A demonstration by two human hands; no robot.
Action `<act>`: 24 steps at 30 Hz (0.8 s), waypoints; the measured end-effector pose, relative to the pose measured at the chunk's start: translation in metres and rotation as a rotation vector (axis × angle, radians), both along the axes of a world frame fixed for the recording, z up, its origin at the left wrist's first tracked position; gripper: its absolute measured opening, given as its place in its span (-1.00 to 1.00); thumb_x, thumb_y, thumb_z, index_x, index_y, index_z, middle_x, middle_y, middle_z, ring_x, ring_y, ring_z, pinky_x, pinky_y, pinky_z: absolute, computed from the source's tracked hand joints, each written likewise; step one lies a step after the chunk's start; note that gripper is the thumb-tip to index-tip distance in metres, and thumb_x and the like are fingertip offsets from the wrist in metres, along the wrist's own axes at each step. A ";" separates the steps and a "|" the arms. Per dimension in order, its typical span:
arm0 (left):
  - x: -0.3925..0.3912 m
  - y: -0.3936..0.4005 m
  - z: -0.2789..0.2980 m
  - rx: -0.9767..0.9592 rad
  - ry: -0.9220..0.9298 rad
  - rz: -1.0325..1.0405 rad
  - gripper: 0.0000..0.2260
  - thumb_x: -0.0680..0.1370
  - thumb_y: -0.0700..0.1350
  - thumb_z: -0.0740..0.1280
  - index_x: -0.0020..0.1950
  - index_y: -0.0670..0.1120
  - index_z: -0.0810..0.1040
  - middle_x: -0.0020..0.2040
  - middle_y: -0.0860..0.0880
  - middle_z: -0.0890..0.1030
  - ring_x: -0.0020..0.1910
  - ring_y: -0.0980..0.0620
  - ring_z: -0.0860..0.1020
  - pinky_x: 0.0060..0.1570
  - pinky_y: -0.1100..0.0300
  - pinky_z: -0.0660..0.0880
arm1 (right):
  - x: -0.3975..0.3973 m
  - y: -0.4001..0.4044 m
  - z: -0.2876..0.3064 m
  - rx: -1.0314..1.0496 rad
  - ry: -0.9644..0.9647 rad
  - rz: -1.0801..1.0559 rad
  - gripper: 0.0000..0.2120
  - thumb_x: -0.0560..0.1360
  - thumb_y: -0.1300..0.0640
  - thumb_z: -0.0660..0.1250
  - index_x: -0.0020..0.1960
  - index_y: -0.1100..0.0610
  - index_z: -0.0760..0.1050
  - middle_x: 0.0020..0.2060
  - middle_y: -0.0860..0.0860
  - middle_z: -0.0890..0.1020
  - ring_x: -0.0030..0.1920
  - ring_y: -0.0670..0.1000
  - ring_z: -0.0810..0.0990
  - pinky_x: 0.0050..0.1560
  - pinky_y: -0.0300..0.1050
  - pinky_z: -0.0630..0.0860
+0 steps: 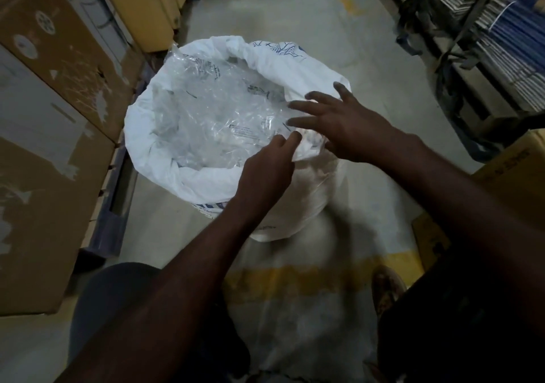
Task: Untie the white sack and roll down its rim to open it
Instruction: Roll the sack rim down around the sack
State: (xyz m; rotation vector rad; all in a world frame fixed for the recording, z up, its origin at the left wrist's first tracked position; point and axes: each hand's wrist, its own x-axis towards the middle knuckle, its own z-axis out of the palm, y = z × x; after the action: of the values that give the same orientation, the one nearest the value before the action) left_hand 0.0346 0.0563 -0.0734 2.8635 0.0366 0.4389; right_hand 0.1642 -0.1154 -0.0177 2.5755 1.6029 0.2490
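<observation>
So the white sack (236, 135) is standing open on the floor between the cardboard boxes (53, 93) and the shelves; the left hand (267, 169) is pinching the near rim, the right hand (351, 123) is hovering splayed, gripping nothing. Clear plastic is hiding what's inside.

one white sack (165, 135), two hands (267, 173) (351, 126)

The white sack (236, 111) is blurred low on its near side, and its print there cannot be read. Beside it, the cardboard boxes (50, 135) run off the picture's edge, their labels too small to tell.
</observation>
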 end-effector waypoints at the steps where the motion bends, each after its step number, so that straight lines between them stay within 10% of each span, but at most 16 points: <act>1: -0.003 -0.002 0.001 -0.026 0.017 0.003 -0.49 0.58 -0.22 0.38 0.52 -0.02 0.37 0.17 -0.07 0.55 0.00 -0.23 0.65 -0.22 0.00 0.46 | 0.004 0.003 -0.006 -0.044 0.008 0.001 -0.13 0.37 0.27 0.54 0.59 -0.15 0.34 0.66 -0.12 0.19 0.66 0.13 0.16 0.55 0.44 0.08; 4: -0.013 -0.005 0.004 -0.142 0.059 -0.019 -0.56 0.58 -0.11 0.39 0.43 -0.05 0.36 0.17 -0.04 0.55 0.05 -0.20 0.63 -0.12 -0.04 0.54 | 0.011 0.010 -0.024 -0.033 -0.002 0.021 -0.37 0.43 0.20 0.47 0.46 -0.13 0.49 0.53 -0.13 0.44 0.59 0.17 0.29 0.49 0.38 0.21; 6: -0.017 -0.007 0.008 -0.298 0.096 -0.028 -0.62 0.60 0.10 0.45 0.24 -0.03 0.37 0.07 0.03 0.55 -0.02 -0.07 0.62 -0.15 0.04 0.51 | 0.011 0.016 -0.032 0.159 -0.114 -0.015 -0.66 0.42 0.17 0.48 0.17 -0.05 0.60 0.08 -0.07 0.69 0.20 0.19 0.57 0.12 0.12 0.48; 10: -0.012 -0.003 0.013 -0.577 0.118 0.079 -0.52 0.56 0.28 0.50 0.02 -0.01 0.33 -0.13 0.13 0.49 -0.22 0.26 0.47 -0.26 0.36 0.35 | -0.001 0.022 -0.048 0.388 -0.111 -0.239 -0.57 0.43 0.04 0.50 0.16 0.03 0.34 -0.19 0.03 0.55 -0.15 0.19 0.56 -0.40 -0.07 0.26; 15: -0.001 0.005 -0.001 -0.562 0.153 0.191 -0.65 0.54 -0.03 0.50 0.17 -0.03 0.38 -0.06 0.04 0.58 -0.11 -0.02 0.57 -0.17 0.10 0.38 | -0.013 0.034 -0.056 0.327 0.022 -0.203 -0.54 0.41 0.15 0.44 0.22 0.03 0.32 -0.11 0.05 0.52 -0.12 0.20 0.57 -0.36 0.01 0.41; 20: 0.000 0.000 -0.012 -0.094 0.008 0.170 -0.53 0.60 -0.13 0.35 0.51 0.09 0.43 0.09 -0.04 0.63 0.05 -0.21 0.65 -0.14 -0.03 0.47 | -0.006 0.019 -0.034 0.074 0.280 -0.031 -0.20 0.25 0.12 0.53 0.49 0.06 0.45 0.29 0.12 0.49 0.17 0.22 0.47 0.11 0.12 0.54; 24: -0.004 -0.014 -0.023 0.124 -0.028 0.043 -0.62 0.60 -0.10 0.20 0.41 0.08 0.53 0.06 -0.06 0.55 -0.05 -0.20 0.61 -0.36 0.04 0.36 | 0.001 0.008 -0.015 0.184 0.256 -0.024 -0.45 0.32 0.22 0.46 0.31 0.03 0.65 0.50 0.07 0.46 0.38 0.24 0.44 0.31 0.19 0.51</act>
State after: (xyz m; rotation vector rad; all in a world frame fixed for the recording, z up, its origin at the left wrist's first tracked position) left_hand 0.0305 0.0425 -0.0961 2.9826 0.0677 0.5066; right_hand 0.1654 -0.1074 -0.0326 2.8647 1.7007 0.0692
